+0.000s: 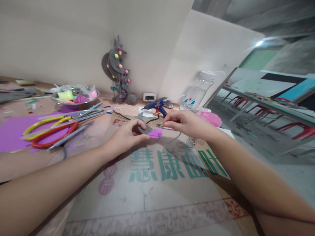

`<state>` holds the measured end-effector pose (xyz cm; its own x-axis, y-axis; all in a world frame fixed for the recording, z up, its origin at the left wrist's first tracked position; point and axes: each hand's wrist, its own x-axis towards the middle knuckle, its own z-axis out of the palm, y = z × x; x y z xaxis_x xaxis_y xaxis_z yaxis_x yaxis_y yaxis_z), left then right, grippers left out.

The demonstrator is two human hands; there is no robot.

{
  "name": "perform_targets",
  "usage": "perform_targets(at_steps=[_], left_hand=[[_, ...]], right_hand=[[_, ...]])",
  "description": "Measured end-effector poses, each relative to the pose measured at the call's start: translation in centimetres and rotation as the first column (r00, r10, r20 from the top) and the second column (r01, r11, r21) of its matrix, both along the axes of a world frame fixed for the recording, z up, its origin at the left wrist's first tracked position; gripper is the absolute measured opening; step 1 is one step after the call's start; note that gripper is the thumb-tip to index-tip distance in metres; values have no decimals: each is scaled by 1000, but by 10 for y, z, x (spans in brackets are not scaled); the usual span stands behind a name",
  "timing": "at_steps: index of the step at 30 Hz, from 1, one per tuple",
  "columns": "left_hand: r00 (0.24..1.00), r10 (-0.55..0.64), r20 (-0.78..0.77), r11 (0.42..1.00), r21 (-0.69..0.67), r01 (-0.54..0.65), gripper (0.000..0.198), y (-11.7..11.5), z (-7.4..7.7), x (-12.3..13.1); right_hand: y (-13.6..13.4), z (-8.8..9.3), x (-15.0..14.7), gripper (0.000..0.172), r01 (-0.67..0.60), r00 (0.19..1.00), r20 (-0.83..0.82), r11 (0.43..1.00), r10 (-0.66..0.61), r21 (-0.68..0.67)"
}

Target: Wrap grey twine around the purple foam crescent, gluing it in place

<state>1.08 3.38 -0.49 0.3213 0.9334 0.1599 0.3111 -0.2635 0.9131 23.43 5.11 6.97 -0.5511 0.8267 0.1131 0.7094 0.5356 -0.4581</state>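
My left hand [129,131] is closed, its thumb and fingers pinching a grey felt piece [145,129]. A purple felt piece [155,133] sticks out beside it on the right. To its right my right hand [180,122] is also closed, fingertips pressed around a small, thin, metal-looking tool [159,126] whose kind I cannot make out. A grey cord [173,138] trails below that hand toward loose loops [191,143] on the cardboard sheet [152,196]. Just behind the hands lies a blue hot glue gun [156,105].
Scissors with yellow and red handles [52,131] and clear glue sticks lie left on purple felt [11,131]. Behind are a metal bowl of craft bits [75,102], a grey moon ornament [115,62], a small digital clock [149,97], a water bottle [197,91] and pink material [209,118].
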Motion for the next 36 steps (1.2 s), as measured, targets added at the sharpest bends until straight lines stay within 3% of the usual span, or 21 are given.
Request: perform_targets(at_steps=[4,9,14,18,24,29,31,36], left_hand=[[1000,11,9,1000,-16,-11,30,-1,2,1],[1000,16,-8,1000,-14,-16,27,-2,2,1],[999,-13,35,1000,-27,14,30,0,-1,0],[999,-22,45,999,-32,23,28,2,-3,0],[983,-145,113,983,-98,156,37,2,-2,0],[988,-5,152,995,100,-10,23,12,-10,-2],[981,41,191,994,88,-59,31,16,-14,-3],[969,-8,248,1000,25,2,32,18,-17,-3]], right_hand=[[17,-9,13,22,-8,995,97,989,23,-148],[25,-19,16,38,-7,999,37,951,19,-308],[32,-23,21,37,-45,997,41,957,59,-288],[40,-36,25,35,-24,1000,5,932,28,-361],[41,-47,25,39,-26,999,34,923,42,-385],[37,-47,21,37,-41,999,1,921,45,-387],[36,-46,20,35,-47,999,-9,922,48,-385],[35,-42,20,31,-42,999,-24,925,36,-377]])
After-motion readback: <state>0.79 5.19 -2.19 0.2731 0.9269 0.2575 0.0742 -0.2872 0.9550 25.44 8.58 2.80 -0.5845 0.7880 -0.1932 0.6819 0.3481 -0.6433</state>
